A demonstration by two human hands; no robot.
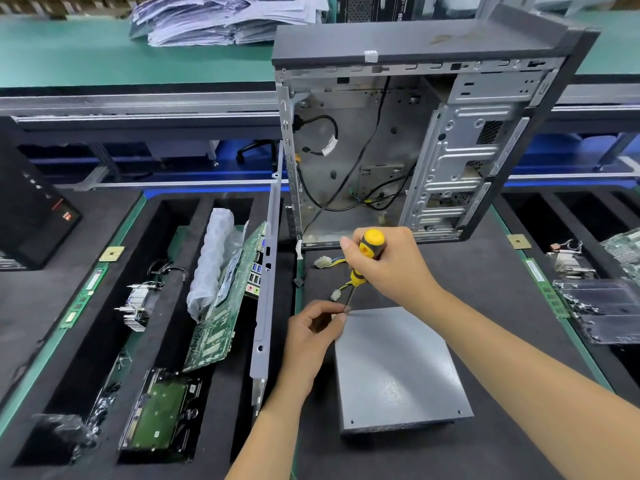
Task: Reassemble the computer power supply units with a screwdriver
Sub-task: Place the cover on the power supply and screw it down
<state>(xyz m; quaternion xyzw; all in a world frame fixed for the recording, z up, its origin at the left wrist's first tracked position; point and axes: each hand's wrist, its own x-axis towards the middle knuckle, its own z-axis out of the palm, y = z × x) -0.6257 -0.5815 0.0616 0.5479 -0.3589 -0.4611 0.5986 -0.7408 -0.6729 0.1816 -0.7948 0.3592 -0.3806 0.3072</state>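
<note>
The right hand (384, 268) is wrapped round the yellow-and-black handle of the screwdriver (363, 263), fingers curled tight on the grip, thumb up along its side. The shaft slants down and to the left from those fingers and ends at the far left corner of the PSU (398, 368), a grey metal box lying flat on the dark mat (502, 271).

The left hand (311, 336) pinches at the shaft's tip, thumb and forefinger closed narrow round it right at that corner (whether a screw sits between the fingertips cannot be told, it is too small to see). The other fingers are curled under.

Just beyond the left fingertips, yellow and black wires (341, 289) with white plugs run out from the PSU across the mat. Past the right knuckles stands the open case (433, 140), upright, its side off and loose black cables hanging inside.

To the left of the left hand a grey panel (266, 289) leans on edge, and beyond it a motherboard (225, 306) stands tilted in a foam tray (138, 341), with a heatsink (136, 304) and a drive (161, 412) in nearby slots.
</note>
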